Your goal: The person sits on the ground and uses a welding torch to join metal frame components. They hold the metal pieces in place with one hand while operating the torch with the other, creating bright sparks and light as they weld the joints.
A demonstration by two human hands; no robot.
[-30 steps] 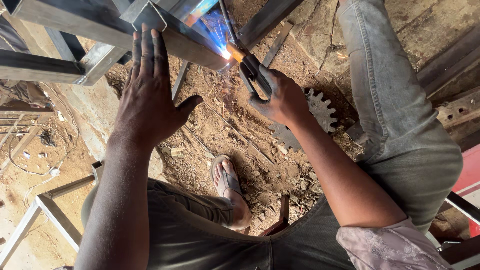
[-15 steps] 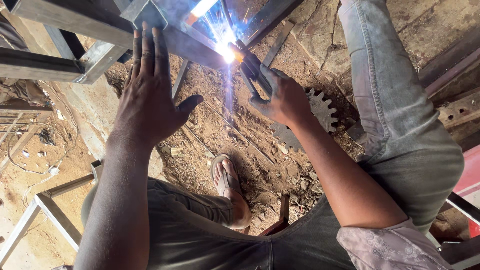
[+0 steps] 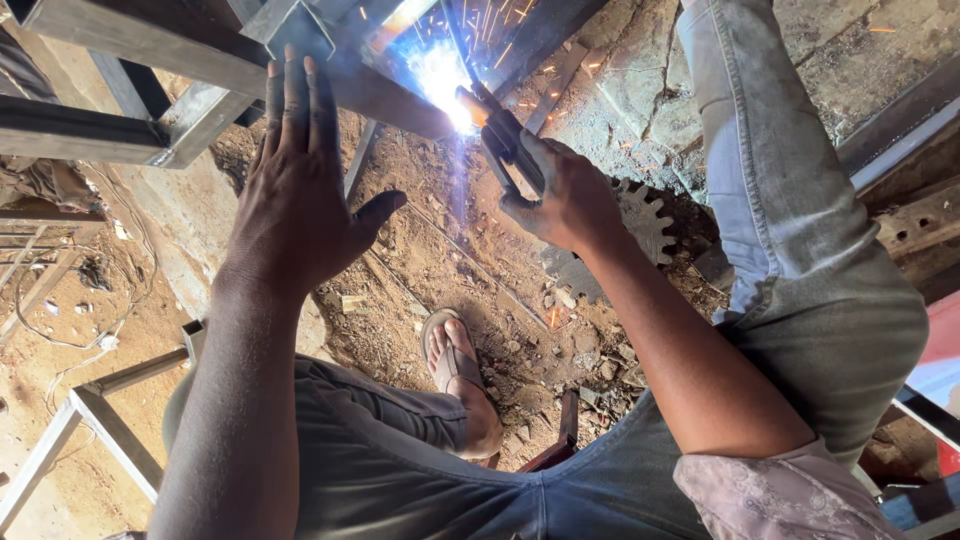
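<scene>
My right hand (image 3: 565,190) grips a welding electrode holder (image 3: 505,130) whose rod tip touches a joint of the steel frame (image 3: 180,50) at a bright blue-white arc (image 3: 440,75). Sparks fly up from the arc. My left hand (image 3: 300,190) is raised flat with fingers together and thumb out, held in front of the frame's bars to the left of the arc, holding nothing. Whether it touches the bar behind it I cannot tell.
A large toothed metal gear (image 3: 640,225) lies on the dirt ground under my right hand. My foot in a sandal (image 3: 455,365) rests on rubble below. Another steel frame (image 3: 90,420) lies lower left, with loose wire (image 3: 60,320) nearby. Metal channels (image 3: 920,220) lie at the right.
The arc has grown brighter and now throws sparks. The electrode holder has shifted slightly along the joint. My left hand stays raised in the same place.
</scene>
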